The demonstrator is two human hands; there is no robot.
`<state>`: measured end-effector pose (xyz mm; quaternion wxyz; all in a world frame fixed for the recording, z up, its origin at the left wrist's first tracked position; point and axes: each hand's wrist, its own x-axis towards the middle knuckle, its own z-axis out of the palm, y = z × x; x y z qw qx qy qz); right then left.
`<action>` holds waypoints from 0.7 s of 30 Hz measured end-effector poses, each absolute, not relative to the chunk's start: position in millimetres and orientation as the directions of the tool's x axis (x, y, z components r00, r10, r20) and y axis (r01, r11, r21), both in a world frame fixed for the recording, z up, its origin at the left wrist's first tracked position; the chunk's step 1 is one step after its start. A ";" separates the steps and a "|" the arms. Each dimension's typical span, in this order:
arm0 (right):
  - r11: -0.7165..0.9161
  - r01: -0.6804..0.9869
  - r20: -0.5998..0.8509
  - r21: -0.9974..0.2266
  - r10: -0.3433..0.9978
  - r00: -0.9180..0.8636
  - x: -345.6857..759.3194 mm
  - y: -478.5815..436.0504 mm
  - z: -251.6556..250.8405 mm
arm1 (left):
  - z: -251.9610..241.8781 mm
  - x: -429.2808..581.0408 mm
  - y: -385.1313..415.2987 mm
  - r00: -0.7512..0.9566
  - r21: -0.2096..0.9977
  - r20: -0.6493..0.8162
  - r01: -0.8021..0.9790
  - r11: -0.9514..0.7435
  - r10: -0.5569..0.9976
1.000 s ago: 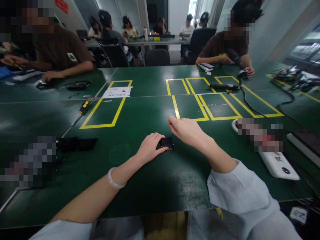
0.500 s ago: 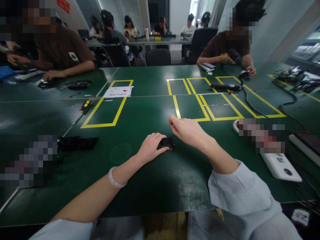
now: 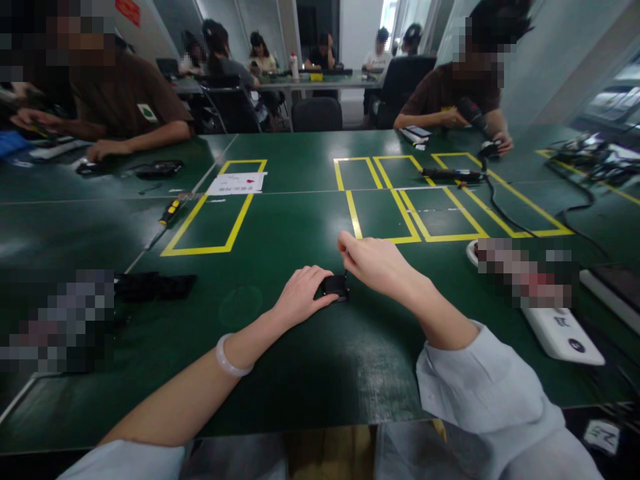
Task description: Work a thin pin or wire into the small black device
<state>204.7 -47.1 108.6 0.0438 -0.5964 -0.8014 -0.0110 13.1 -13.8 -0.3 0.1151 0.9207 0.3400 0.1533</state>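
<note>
On the green table (image 3: pixel 310 373), a small black square part (image 3: pixel 335 286) lies between my hands. My left hand (image 3: pixel 302 297) holds it from the left, with the thumb along its near edge and the fingers at its far side. My right hand (image 3: pixel 373 260) is closed in a pinch just right of and above the part. A thin dark tip shows below its fingers, at the part's right edge; the rest of that thin tool is hidden in the hand.
Black pouches (image 3: pixel 157 287) lie to the left, near a yellow-and-black screwdriver (image 3: pixel 171 211). At right rests a white device (image 3: pixel 565 333), with cables (image 3: pixel 595 157) beyond it. Yellow tape outlines (image 3: pixel 233 227) and a paper label (image 3: pixel 237 183) mark the table. People sit across.
</note>
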 end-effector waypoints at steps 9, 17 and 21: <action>0.285 0.958 0.082 -0.015 0.956 -0.283 205.6 -45.1 106.6 | -0.1 13.3 -13.9 0.715 0.325 0.207 0.593 -0.736 0.668; 0.286 0.958 0.092 -0.018 0.955 -0.283 205.6 -46.8 107.4 | 0.5 13.5 -13.5 0.713 0.327 0.203 0.596 -0.733 0.671; 0.280 0.960 0.044 0.008 0.959 -0.280 205.4 -46.0 108.7 | 0.8 13.7 -13.8 0.713 0.337 0.196 0.596 -0.729 0.673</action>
